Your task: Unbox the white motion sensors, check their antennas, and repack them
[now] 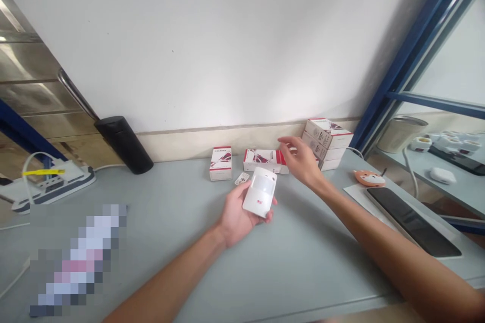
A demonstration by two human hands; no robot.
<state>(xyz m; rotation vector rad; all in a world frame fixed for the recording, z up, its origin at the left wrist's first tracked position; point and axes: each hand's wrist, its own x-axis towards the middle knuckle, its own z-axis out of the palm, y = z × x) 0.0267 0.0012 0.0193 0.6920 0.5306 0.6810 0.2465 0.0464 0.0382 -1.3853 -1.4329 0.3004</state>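
My left hand (237, 214) lies palm up over the grey table (288, 262) and holds a white plastic sensor device (260, 192) with a curved lens and a small red logo. My right hand (301, 159) reaches forward past it with fingers spread, holding nothing, hovering by a flat red-and-white box (264, 160) near the wall. A second red-and-white box (221, 163) stands to the left. A small white part (241, 178) lies on the table between the boxes and the device.
A stack of three red-and-white boxes (326, 144) sits at the back right. A tablet (413, 221) and an orange toy (369, 178) lie on the right. A black cylinder (123, 144) leans at the wall; a white power strip (53, 184) sits far left.
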